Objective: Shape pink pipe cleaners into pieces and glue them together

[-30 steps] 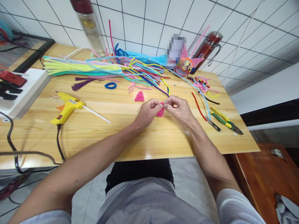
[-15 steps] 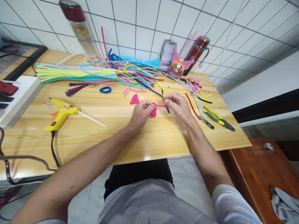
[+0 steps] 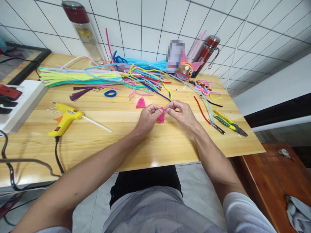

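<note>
My left hand (image 3: pixel 151 117) pinches a small pink piece of ridged, zigzag-folded pipe cleaner (image 3: pixel 160 117) just above the wooden table. My right hand (image 3: pixel 179 111) is closed at the upper right edge of that piece, its thumb and forefinger pinching the pink pipe cleaner's end, which is mostly hidden by the fingers. A second pink folded triangle (image 3: pixel 140 103) lies flat on the table, beyond my left hand. A dark blue pipe cleaner (image 3: pixel 157 90) reaches from the pile toward my right hand.
Bundled pipe cleaners (image 3: pixel 82 77) lie along the back. A yellow glue gun (image 3: pixel 66 119) with a white stick is at left. Pliers (image 3: pixel 229 124), thread snips (image 3: pixel 218 127) and a red pipe cleaner (image 3: pixel 201 110) lie at right. A glass bottle (image 3: pixel 84 34) and red flask (image 3: pixel 206 53) stand behind.
My right hand has come left, close to my left hand. The straight pink length that stretched between them no longer shows. My left hand keeps its pinch.
</note>
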